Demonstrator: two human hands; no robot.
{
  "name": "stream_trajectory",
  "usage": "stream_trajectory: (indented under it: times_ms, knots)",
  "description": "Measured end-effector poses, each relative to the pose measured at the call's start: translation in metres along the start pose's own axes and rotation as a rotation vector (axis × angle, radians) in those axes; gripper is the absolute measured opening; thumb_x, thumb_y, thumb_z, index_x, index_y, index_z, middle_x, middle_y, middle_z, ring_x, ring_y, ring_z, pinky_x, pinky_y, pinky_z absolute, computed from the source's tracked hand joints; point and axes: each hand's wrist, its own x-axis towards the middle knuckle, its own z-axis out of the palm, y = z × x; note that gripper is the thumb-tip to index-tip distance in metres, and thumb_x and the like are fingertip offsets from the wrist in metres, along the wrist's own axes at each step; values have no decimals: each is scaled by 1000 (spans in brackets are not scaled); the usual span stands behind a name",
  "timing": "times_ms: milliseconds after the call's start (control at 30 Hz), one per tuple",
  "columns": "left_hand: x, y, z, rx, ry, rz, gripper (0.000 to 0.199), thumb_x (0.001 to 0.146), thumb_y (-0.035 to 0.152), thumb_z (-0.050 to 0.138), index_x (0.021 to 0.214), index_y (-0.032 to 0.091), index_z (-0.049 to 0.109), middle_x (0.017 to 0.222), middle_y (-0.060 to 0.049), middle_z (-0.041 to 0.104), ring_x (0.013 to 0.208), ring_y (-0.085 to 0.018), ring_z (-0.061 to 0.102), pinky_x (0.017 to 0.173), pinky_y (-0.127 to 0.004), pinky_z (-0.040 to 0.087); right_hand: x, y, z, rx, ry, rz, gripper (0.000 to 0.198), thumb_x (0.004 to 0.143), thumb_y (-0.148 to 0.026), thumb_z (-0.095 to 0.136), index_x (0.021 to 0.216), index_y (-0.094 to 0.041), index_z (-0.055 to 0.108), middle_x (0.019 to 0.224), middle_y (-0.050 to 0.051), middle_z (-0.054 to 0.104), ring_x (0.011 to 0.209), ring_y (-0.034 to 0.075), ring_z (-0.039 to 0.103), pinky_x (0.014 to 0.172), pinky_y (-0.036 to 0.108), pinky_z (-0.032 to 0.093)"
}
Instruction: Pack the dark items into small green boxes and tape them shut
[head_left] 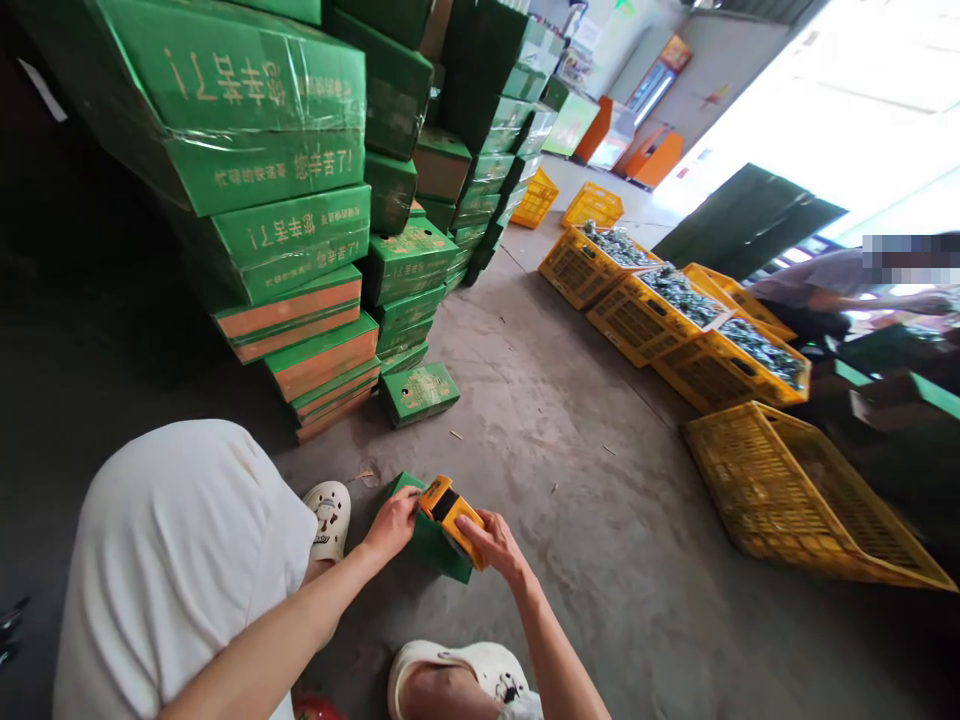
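Observation:
In my right hand is an orange handheld device with a dark panel across it, its exact kind not clear. The fingers wrap around its near end. My left hand is at the far end of the device, fingertips pinched together; whatever is between them is too small to make out. Directly beneath the device a green box rests on the floor between my feet, partly covered by both hands and the device.
Tall stacks of green cartons rise at the left, with one low green box beside them. Yellow crates of small greenish items line the right, near a tipped yellow crate. A person works at far right.

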Motion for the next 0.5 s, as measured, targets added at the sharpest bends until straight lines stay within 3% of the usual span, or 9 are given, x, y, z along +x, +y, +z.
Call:
stream_trajectory:
  times_ms: [100, 167, 267, 333, 500]
  knots:
    - [11, 4, 1, -137, 32, -168, 43, 98, 35, 38, 112, 16, 74, 115, -15, 76, 107, -24, 74, 97, -42, 58, 2, 3, -2, -51, -18, -12, 62, 73, -79, 61, 76, -17, 65, 61, 0, 57, 59, 14, 49, 52, 22, 35]
    - [18, 6, 0, -241, 14, -270, 52, 100, 47, 34, 107, 14, 73, 97, -13, 78, 88, -23, 76, 83, -40, 62, 3, 5, -3, -61, -28, -15, 63, 74, -80, 60, 76, -17, 65, 61, 0, 57, 59, 14, 48, 52, 22, 35]
    - [24, 8, -4, -378, -7, -383, 49, 86, 62, 61, 94, 14, 73, 83, -9, 77, 75, -21, 75, 74, -36, 62, 4, 7, -4, -52, -59, -24, 64, 75, -81, 59, 79, -17, 66, 64, 0, 58, 59, 13, 48, 52, 22, 35]
    - [26, 7, -7, -431, -6, -426, 48, 71, 60, 80, 88, 16, 72, 79, -6, 76, 71, -20, 73, 72, -35, 60, 5, 8, -4, -41, -91, -27, 65, 76, -81, 59, 81, -17, 66, 66, 0, 59, 59, 13, 48, 52, 22, 35]
    - [28, 2, -11, -412, 74, -422, 47, 58, 53, 93, 81, 16, 73, 71, -4, 74, 66, -20, 71, 68, -34, 57, 9, 6, -3, -21, -149, -33, 62, 77, -78, 61, 82, -16, 66, 66, -1, 58, 57, 11, 46, 51, 21, 33]
